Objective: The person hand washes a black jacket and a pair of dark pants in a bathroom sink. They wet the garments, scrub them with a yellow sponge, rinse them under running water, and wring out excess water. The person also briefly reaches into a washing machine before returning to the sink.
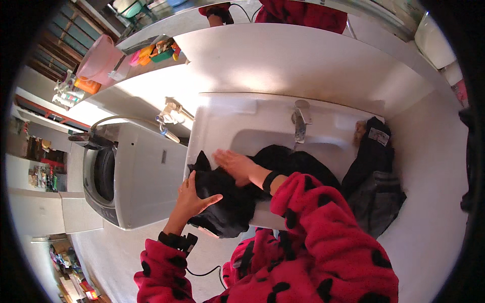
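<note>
Black cloth (pixel 227 200) lies bunched over the left front rim of a white washbasin (pixel 212 113), and part of it runs into the bowl under the tap (pixel 300 125). My left hand (pixel 195 202) rests on the cloth's left edge with its thumb spread from the fingers. Flat and with fingers extended, my right hand (pixel 237 164) touches the top of the same cloth; nothing shows gripped in it. Dark garments, one black (pixel 373 147) and one grey (pixel 373 204), hang over the basin's right side.
A top-loading washing machine (pixel 140 170) stands left of the basin, its lid raised. Between them a wall valve (pixel 170 117) with a hose juts out. A pink bucket (pixel 100 60), bottles and a green basket (pixel 162 56) sit on the ledge behind. A mirror is above the basin.
</note>
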Tool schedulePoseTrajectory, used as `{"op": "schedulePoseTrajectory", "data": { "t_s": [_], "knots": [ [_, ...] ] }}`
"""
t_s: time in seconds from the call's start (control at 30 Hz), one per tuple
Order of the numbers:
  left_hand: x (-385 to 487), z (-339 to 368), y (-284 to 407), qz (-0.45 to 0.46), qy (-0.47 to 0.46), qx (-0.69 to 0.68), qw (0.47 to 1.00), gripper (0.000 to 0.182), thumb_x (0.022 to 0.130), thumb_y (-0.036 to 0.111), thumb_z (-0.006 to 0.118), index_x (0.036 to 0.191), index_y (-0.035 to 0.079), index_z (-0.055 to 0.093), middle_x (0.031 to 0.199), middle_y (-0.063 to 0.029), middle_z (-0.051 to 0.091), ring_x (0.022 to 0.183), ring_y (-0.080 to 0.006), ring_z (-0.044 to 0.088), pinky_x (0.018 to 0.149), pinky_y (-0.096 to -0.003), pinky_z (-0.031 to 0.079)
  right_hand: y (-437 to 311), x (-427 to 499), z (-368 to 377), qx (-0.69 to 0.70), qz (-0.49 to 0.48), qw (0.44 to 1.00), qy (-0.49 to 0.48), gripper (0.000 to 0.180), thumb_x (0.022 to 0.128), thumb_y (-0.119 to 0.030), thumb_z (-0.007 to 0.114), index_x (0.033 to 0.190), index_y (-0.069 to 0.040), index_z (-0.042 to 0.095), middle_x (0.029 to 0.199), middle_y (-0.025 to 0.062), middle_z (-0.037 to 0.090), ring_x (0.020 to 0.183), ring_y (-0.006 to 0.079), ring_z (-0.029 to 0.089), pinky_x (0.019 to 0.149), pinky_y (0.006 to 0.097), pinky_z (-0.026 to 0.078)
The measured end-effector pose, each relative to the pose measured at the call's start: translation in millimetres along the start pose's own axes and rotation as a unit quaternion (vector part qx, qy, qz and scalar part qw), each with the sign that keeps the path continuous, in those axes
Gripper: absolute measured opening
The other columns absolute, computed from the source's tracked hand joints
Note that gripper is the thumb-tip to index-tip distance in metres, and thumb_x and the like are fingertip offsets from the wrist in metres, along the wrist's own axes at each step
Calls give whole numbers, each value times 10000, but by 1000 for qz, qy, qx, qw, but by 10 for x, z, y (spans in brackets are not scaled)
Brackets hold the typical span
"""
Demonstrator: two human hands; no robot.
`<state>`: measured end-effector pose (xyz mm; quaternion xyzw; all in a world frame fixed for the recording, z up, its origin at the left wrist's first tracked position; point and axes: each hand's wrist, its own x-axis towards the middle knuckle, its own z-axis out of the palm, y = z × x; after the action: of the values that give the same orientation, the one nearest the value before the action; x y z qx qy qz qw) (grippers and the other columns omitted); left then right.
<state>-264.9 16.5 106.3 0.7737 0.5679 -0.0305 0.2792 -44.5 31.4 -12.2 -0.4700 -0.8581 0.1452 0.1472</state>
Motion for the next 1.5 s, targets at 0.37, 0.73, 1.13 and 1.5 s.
{"op": "schedulePoseTrajectory", "data": {
  "t_s": [0.37, 0.73, 1.13, 1.5],
  "knots": [
    [-190, -84, -457, 68, -2, -21, 997, 699, 656, 272, 805, 1191, -30, 472, 1149, -270, 539, 1075, -416, 530, 896, -442, 436, 418, -1677, 63, 15, 383, 913, -139, 1037, 703, -719, 579, 1439, -54, 275, 1516, 198, 164, 1404, 345, 163, 1085, 584, 197],
    [9, -1473, 947, 372, 207, 99, 899, 340, 650, -50, 646, 960, 39, 538, 879, -142, 605, 880, -368, 580, 723, -441, 463, 1047, -2169, -202, 91, 573, 811, 75, 508, 732, -438, 698, 981, 2, 648, 951, 162, 657, 968, 329, 618, 877, 409, 477],
    [487, -574, 496, 284, -30, 128, 950, 384, 739, 185, 745, 1040, 25, 567, 994, -138, 597, 1031, -336, 548, 900, -409, 452, 1510, -1332, 657, 846, 309, 109, 420, 139, 876, -165, 503, 794, -97, 592, 736, 31, 598, 662, 198, 579, 563, 329, 463],
    [1652, 2076, 1695, 166, -232, -541, 791, 211, 907, 66, 542, 1096, -21, 573, 1066, -117, 628, 922, -157, 598, 879, -290, 473, 912, -1369, 244, 680, 376, 435, 455, 264, 903, -268, 536, 1025, -45, 609, 984, 113, 643, 925, 254, 612, 826, 350, 477]
  ]
}}
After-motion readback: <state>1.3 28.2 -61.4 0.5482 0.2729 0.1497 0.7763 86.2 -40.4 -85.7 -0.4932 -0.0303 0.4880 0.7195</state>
